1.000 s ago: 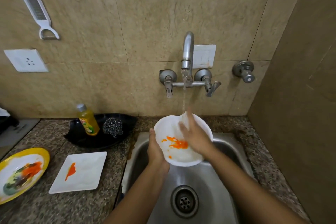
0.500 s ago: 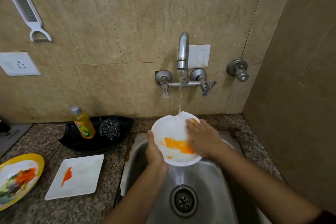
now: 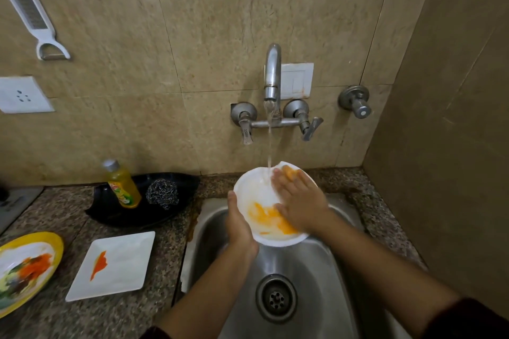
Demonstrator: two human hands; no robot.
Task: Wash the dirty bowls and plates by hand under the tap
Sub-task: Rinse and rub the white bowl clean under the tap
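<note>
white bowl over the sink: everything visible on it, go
The white bowl is round, smooth and glossy; ceramic or plastic, cannot tell which. It is held over the steel sink, tilted with its inside toward the camera. Orange smears cover the lower inside and a patch at the far rim. The left hand grips its left rim; the right hand lies flat inside. The tap stream lands in its upper part.

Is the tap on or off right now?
On. A thin stream of water falls from the tap spout into the white bowl held over the sink.
</note>
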